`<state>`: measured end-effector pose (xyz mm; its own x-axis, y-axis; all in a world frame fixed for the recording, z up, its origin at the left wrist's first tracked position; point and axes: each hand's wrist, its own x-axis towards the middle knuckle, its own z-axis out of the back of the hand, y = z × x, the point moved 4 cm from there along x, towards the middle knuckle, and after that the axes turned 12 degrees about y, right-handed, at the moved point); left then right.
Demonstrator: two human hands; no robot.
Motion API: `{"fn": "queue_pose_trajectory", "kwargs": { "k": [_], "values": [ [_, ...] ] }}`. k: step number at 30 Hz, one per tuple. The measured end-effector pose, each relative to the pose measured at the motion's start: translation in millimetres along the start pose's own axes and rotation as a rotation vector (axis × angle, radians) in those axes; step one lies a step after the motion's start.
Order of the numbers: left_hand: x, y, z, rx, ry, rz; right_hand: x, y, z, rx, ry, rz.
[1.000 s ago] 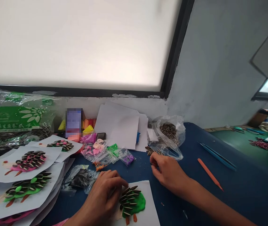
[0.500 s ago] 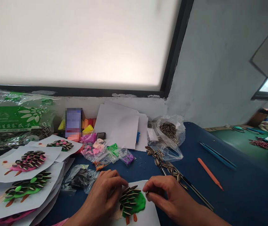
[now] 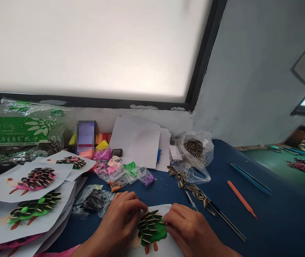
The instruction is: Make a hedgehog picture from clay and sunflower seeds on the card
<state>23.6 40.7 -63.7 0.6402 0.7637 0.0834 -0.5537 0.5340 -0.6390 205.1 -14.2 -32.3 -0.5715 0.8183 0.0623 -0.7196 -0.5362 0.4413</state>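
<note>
A white sheet of paper (image 3: 168, 246) in front of me bears a hedgehog shape of green clay (image 3: 160, 231), with striped sunflower seeds (image 3: 148, 225) stuck over its left and upper part and brown clay feet below. My left hand (image 3: 124, 219) rests at the sheet's left side, index finger reaching across its upper edge, thumb apart from it. At the right rim of the green clay, my right hand (image 3: 186, 226) pinches a sunflower seed between thumb and index finger; the fingers mostly hide it.
Finished-looking hedgehog pictures (image 3: 34, 207) are stacked left. Behind lie bagged clays (image 3: 131, 169), blank paper (image 3: 144, 146), a bag of seeds (image 3: 194, 148) and a green seed packet (image 3: 21, 130). Loose seeds (image 3: 195, 189), a dark pen-like rod (image 3: 227, 221), an orange tool (image 3: 242, 200) and blue tools (image 3: 250, 178) lie right.
My right hand has brought the seed in from beside the sheet to the right edge of the green clay. My left hand has stayed in place; the view has shifted slightly.
</note>
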Motion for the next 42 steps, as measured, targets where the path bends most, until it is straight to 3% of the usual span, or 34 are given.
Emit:
{"fn": "queue_pose_trajectory", "kwargs": {
  "k": [18,26,42],
  "values": [
    [0.4,0.3,0.5,-0.018,-0.024,-0.02,9.0,4.3,-3.8,-0.145,-0.044,0.037],
    [-0.5,2.8,-1.4,-0.016,-0.041,-0.024,13.4,9.0,-4.6,-0.321,-0.143,0.081],
    [-0.7,3.5,-2.8,0.001,-0.047,-0.048,15.3,13.3,-5.8,-0.45,-0.157,0.087]
  ]
}}
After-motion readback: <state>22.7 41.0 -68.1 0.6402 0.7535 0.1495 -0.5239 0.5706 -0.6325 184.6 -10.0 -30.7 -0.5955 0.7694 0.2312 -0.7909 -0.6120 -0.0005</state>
